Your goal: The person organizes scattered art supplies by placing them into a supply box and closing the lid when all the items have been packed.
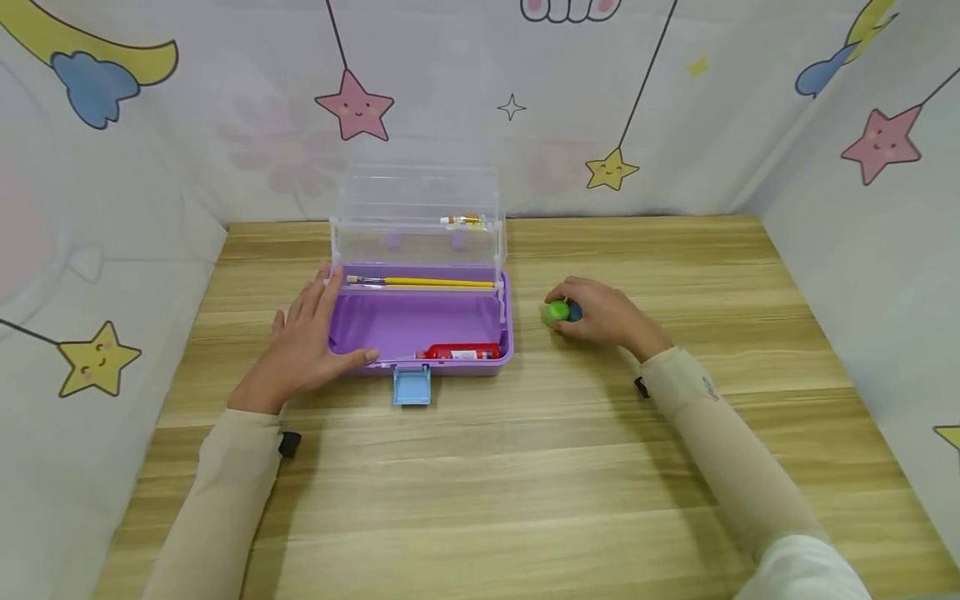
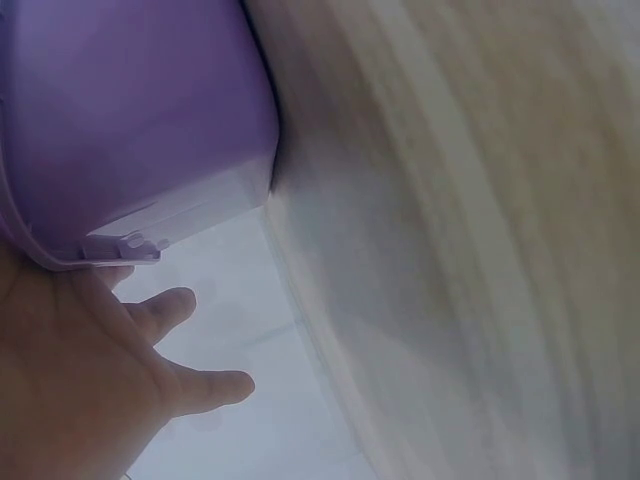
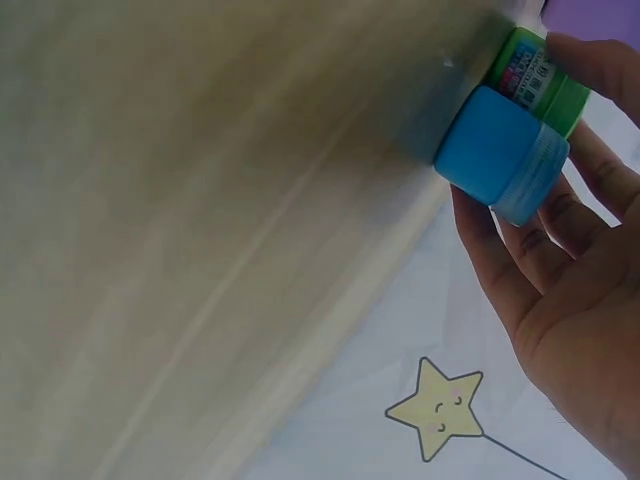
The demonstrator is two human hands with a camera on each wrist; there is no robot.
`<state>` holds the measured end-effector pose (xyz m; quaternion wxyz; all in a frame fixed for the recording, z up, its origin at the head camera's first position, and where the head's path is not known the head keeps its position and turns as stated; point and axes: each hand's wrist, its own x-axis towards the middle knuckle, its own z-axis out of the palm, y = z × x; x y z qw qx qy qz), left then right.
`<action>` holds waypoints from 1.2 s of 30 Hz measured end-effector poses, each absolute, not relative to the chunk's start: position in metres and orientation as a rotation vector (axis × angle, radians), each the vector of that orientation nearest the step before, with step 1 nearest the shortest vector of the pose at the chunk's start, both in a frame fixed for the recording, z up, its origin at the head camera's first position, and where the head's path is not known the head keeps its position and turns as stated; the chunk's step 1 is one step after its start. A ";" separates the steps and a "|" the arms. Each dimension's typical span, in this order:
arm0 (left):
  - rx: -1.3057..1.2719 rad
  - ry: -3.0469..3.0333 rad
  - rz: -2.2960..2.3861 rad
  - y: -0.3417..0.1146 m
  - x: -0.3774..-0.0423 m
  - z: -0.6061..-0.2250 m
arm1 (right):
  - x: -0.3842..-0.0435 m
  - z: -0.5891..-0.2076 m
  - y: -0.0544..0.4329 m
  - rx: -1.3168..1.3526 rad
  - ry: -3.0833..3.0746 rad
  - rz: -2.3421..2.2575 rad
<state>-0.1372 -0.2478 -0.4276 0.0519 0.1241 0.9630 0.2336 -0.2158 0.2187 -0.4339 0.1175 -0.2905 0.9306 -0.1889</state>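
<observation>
A purple art box (image 1: 420, 321) stands with its clear lid (image 1: 420, 192) raised at the back. My left hand (image 1: 300, 346) rests on the box's left side, fingers straight along the rim and thumb on the front edge; in the left wrist view this hand (image 2: 90, 370) lies against the purple rim. To the right of the box, my right hand (image 1: 600, 315) curls thumb and fingers around a small green paint jar (image 1: 557, 313) and a blue paint jar (image 3: 500, 150). The two jars sit side by side, close over the wooden table.
Inside the box lie a red tube (image 1: 461, 352) along the front and a yellow-handled paintbrush (image 1: 438, 282) in the clear tray behind. A small gold-and-white tube (image 1: 467, 221) sits in the upper tray. A blue latch (image 1: 412, 387) hangs open at the front. Patterned cloth (image 1: 555, 108) surrounds the table.
</observation>
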 end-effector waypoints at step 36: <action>0.379 2.934 0.721 -0.246 -0.136 -0.426 | -0.226 -0.417 0.205 -0.833 2.711 -0.685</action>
